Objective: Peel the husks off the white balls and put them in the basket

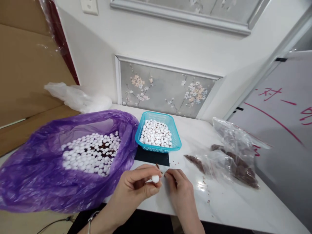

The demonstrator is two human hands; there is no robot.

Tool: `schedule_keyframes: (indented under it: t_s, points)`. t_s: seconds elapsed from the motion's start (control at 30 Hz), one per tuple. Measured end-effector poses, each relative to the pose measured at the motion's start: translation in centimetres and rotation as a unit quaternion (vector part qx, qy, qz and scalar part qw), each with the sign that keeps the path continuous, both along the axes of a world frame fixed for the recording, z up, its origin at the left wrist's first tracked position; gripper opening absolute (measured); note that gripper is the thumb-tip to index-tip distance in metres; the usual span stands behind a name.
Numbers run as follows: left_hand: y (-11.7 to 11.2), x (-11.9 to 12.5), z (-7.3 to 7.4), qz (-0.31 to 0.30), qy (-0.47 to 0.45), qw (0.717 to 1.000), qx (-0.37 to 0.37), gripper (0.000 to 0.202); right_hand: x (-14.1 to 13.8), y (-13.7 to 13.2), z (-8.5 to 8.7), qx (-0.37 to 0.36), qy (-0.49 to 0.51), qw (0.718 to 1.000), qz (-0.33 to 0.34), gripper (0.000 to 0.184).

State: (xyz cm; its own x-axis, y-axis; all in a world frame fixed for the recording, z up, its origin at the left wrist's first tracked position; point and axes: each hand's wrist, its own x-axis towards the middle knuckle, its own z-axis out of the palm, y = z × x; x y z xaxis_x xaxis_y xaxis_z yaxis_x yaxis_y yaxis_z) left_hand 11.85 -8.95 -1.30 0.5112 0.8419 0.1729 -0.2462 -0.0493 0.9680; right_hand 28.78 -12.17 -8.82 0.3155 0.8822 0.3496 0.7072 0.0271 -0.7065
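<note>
Lower centre: left hand (136, 185) is pinching a white bead (155, 178); right hand (179, 187) fingers are closing narrowly beside it, contents unclear. Basket (175, 138) is nearly full; purple bag (36, 175) is holding many more.

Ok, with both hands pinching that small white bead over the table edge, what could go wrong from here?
1. The white bead is pinched only by the left hand fingertips, near the table edge; a slip could send it off onto the floor.
2. The right hand holds something tiny and brown at the bead; it could drop among the brown crumbs and be lost.
</note>
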Motion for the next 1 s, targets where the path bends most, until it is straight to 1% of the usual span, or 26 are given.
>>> schedule_keyframes:
  t_s: [0.13, 0.23, 0.33, 0.4, 0.43, 0.5, 0.57, 0.6, 0.67, 0.7, 0.73, 0.77, 0.8, 0.87, 0.93, 0.97, 1.0]
  points:
    - [0.1, -0.2, 0.0, 0.001, 0.011, 1.000, 0.024, 0.015, 0.1, 0.0, -0.1, 0.015, 0.001, 1.000, -0.014, 0.020]
    - [0.2, 0.1, -0.1, 0.016, 0.022, 0.999, 0.022, 0.014, 0.3, -0.1, -0.3, 0.024, 0.000, 1.000, -0.013, 0.022]
    - [0.5, 0.9, 0.4, 0.047, 0.047, 0.998, 0.017, 0.013, 0.6, -0.3, -0.6, 0.031, -0.005, 0.999, -0.002, 0.024]
    - [1.1, 1.8, 1.0, 0.062, 0.052, 0.996, 0.020, 0.014, 0.8, -0.4, -1.0, 0.028, -0.009, 1.000, -0.003, 0.024]
    - [1.6, 2.3, 1.2, 0.077, 0.055, 0.995, 0.033, 0.016, 0.9, -0.4, -1.2, 0.025, -0.011, 1.000, -0.006, 0.024]
    - [3.1, 3.4, 1.6, 0.127, 0.073, 0.986, 0.078, 0.019, 1.0, -0.4, -1.5, 0.016, -0.011, 1.000, -0.008, 0.025]
    - [5.0, 4.3, 1.8, 0.185, 0.107, 0.968, 0.131, 0.024, 1.0, -0.4, -1.6, 0.011, -0.007, 1.000, -0.011, 0.027]
    - [6.0, 4.6, 1.9, 0.204, 0.123, 0.960, 0.148, 0.029, 1.0, -0.4, -1.6, 0.009, -0.002, 1.000, -0.019, 0.028]
    - [7.7, 4.4, 2.2, 0.218, 0.153, 0.949, 0.167, 0.047, 0.8, -0.6, -1.4, 0.008, 0.009, 0.999, -0.038, 0.030]
    - [8.3, 3.8, 2.4, 0.221, 0.171, 0.944, 0.176, 0.056, 0.7, -0.7, -1.3, 0.011, 0.018, 0.999, -0.050, 0.031]
    - [8.7, 2.9, 2.6, 0.224, 0.192, 0.937, 0.186, 0.062, 0.5, -0.7, -1.3, 0.014, 0.028, 0.998, -0.059, 0.031]
    - [8.8, 1.7, 2.9, 0.225, 0.216, 0.930, 0.196, 0.062, 0.4, -0.8, -1.2, 0.015, 0.042, 0.996, -0.072, 0.032]
    - [8.8, 0.1, 3.2, 0.227, 0.240, 0.921, 0.206, 0.056, 0.3, -0.9, -1.1, 0.014, 0.061, 0.994, -0.086, 0.032]
    - [8.4, -3.5, 3.7, 0.224, 0.298, 0.902, 0.217, 0.036, 0.0, -0.9, -1.0, 0.001, 0.107, 0.988, -0.113, 0.032]
    - [8.0, -7.2, 3.8, 0.227, 0.352, 0.881, 0.218, 0.026, -0.1, -0.9, -0.7, -0.014, 0.144, 0.982, -0.123, 0.032]
    - [7.8, -8.7, 3.6, 0.227, 0.390, 0.865, 0.218, 0.025, -0.2, -0.9, -0.6, -0.014, 0.153, 0.981, -0.117, 0.032]
    - [7.7, -10.0, 3.3, 0.228, 0.467, 0.821, 0.237, 0.026, -0.2, -0.9, -0.4, -0.008, 0.154, 0.982, -0.106, 0.031]
